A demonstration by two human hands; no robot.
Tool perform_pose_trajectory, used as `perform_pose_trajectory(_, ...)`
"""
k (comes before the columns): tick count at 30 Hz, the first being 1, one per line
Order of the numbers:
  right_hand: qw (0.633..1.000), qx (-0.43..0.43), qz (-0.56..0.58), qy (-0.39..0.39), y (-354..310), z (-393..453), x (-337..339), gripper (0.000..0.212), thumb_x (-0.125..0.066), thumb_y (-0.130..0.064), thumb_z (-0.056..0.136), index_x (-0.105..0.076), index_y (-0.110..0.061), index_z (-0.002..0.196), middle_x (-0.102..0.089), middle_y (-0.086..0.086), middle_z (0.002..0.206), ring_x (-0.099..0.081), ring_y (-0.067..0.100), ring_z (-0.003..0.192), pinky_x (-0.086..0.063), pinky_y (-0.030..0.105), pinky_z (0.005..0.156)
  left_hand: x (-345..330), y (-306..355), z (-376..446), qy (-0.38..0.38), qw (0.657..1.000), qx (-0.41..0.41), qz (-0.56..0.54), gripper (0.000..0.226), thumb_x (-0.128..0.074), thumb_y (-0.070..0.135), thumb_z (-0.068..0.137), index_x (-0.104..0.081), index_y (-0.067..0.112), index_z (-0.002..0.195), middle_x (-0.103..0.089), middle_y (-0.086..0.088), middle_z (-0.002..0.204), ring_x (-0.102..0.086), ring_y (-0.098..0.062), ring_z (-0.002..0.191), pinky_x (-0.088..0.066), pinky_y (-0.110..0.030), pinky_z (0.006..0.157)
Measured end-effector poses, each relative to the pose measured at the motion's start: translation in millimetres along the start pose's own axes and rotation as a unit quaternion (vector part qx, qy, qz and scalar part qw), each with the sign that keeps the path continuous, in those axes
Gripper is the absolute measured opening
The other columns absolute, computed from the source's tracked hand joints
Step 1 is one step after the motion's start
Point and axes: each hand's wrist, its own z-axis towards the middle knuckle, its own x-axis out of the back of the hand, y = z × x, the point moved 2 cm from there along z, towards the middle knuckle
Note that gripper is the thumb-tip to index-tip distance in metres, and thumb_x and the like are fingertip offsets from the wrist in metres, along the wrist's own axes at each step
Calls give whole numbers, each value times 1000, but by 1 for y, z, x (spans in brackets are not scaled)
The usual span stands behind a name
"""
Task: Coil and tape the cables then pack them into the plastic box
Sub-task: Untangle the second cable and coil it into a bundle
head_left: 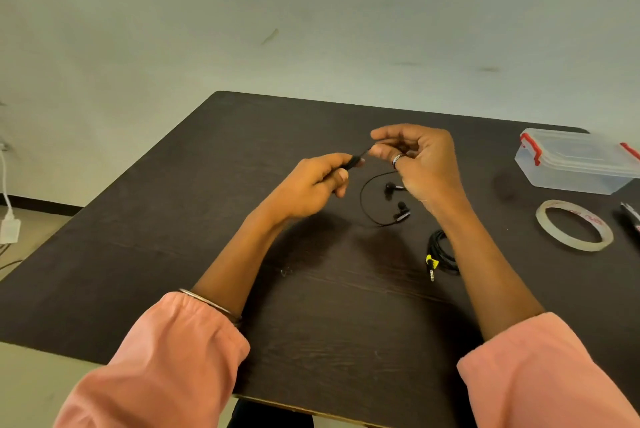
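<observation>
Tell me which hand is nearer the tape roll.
Right. The right hand is held above the table, left of and beyond the tape roll; the left hand is farther left still, pinching the earphone cable with it.

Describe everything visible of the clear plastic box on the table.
The plastic box is a clear, shallow rectangular container with its lid on and red clip latches at both short ends. It sits flat at the far right corner of the dark table, partly cut off by the frame edge. Nothing shows inside; neither hand touches it.
</observation>
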Motion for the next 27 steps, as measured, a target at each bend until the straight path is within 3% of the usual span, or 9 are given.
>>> perform_pose_trajectory(3,995,62,-28,77,3,-2,-1,12,-74,-8,82,-74,-10,94,-71,-6,83,-65,-4,74,-49,11,68,-3,4,-1,-39,984,12,-176,31,-35,10,104,-57,8,125,-50,5,67,-44,-3,61,-37,-15,59)
perform_pose_trajectory(6,995,31,-10,97,13,-2,-5,6,-69,-11,87,-74,-14,88,-71,-4,74,-60,5,59,-47,21,54,-2,7,-1,-44,931,8,-363,37,-33,17,103,-56,0,125,-48,1,67,-35,-8,56,-33,-20,55)
perform_pose_trajectory(8,998,-9,-28,63,22,-3,-13,10,-64,-15,91,-73,-15,87,-69,-1,69,-54,10,51,-45,27,49,-1,9,2,-28,896,8,-443,39,-30,17,103,-51,-5,128,-48,0,69,-35,-9,55,-33,-21,54)
perform_pose_trajectory(12,992,-2,-89,-88,23,-13,-38,14,-58,-9,93,-71,-13,97,-64,-10,68,-57,-4,53,-44,12,55,9,8,3,53,841,0,-538,43,-27,17,103,-41,-12,131,-52,-2,75,-40,-8,56,-36,-21,55)
perform_pose_trajectory(14,981,28,-126,-143,18,-18,-48,29,-50,2,91,-65,-7,115,-64,-8,77,-61,-2,67,-49,15,66,16,6,3,95,831,4,-547,41,-27,15,103,-40,-12,131,-56,-3,80,-42,-7,58,-38,-20,56)
perform_pose_trajectory(17,956,42,-204,-208,8,-23,-60,46,-47,1,89,-50,-10,134,-67,1,92,-66,16,88,-54,38,82,18,4,3,156,830,22,-535,35,-28,5,103,-41,-12,131,-63,-4,83,-45,-8,59,-42,-20,58)
perform_pose_trajectory(21,941,34,-238,-237,2,-28,-68,57,-49,-1,92,-33,-9,147,-69,2,99,-65,17,96,-53,37,86,14,0,4,210,835,34,-508,26,-33,0,102,-50,-5,121,-71,-3,81,-50,-8,58,-48,-21,59)
perform_pose_trajectory(24,939,-1,-236,-251,1,-30,-67,44,-51,-3,92,-47,-12,135,-70,-1,95,-66,14,92,-54,36,85,16,-5,5,249,847,50,-467,22,-36,0,101,-54,3,113,-72,-2,82,-52,-9,59,-49,-21,61)
perform_pose_trajectory(27,930,3,-251,-268,-3,-31,-67,11,-54,-9,93,-62,-15,97,-67,-3,84,-68,16,85,-55,42,80,18,-10,4,271,907,60,-317,29,-36,-1,101,-58,17,99,-69,-2,84,-54,-10,63,-49,-24,65)
